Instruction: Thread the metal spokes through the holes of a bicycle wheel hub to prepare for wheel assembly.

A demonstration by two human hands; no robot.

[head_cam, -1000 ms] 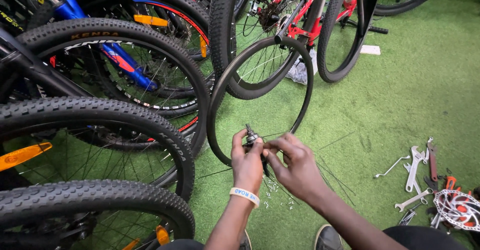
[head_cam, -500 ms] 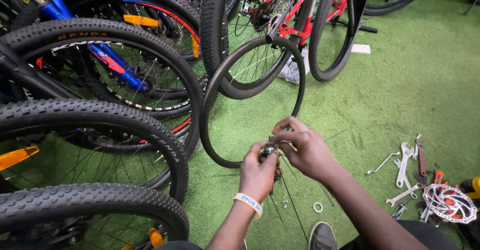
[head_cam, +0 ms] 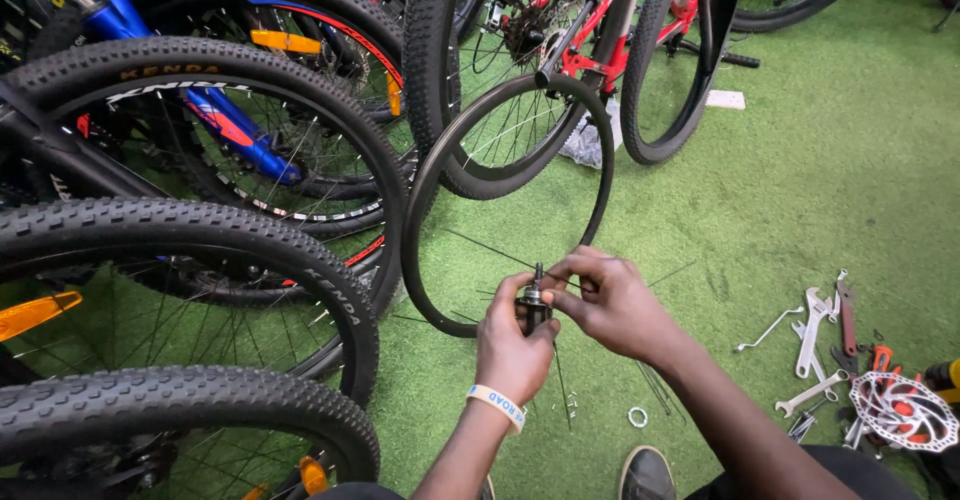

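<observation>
I looked down on a floor of green artificial turf, crowded along its far and left sides with parked bicycles. A bare black rim stood upright on that turf, and I took it as my landmark. Left of the rim, knobby black tyres were stacked close, one with an orange reflector, and a blue frame showed behind them. Beyond the rim stood a red bicycle. Well to the right of the rim, spanners and a brake disc lay on the turf, and a small metal ring lay nearer, below my hands.

The wheel hub, dark with a short axle pointing up, sat just in front of the rim's lower arc, thin spokes fanning from it. My left hand, wearing a white wristband, was wrapped around the hub's lower body from below. My right hand was curled at the hub's right side, its fingertips pinched together against the hub's upper edge; whether they gripped a spoke there, I could not tell.
</observation>
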